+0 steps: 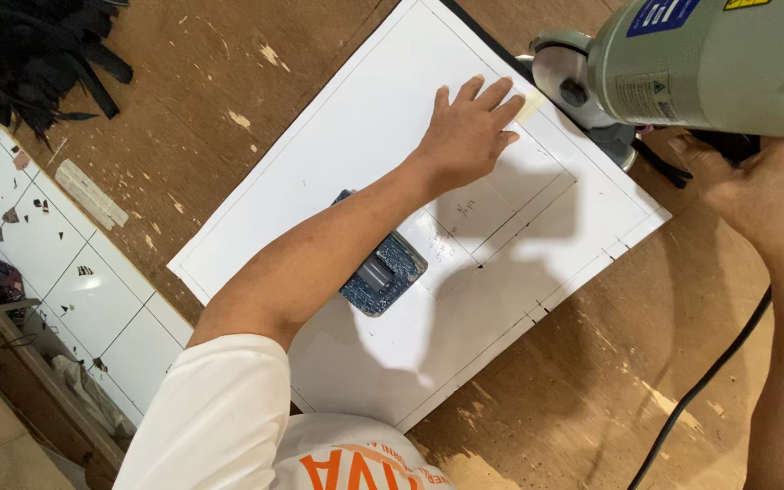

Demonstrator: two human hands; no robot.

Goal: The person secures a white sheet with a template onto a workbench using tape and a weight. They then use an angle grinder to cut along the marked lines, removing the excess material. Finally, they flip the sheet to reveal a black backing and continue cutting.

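Apparently left hand (470, 130) flattens white sheet (338, 154) beside cutting machine (700, 63).

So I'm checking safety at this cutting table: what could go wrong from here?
The left hand lies flat on the white sheet with its fingertips close to the round blade of the cutting machine; a slip could reach them. The black cable trails beside the right hand and could snag. The blue weight could shift.
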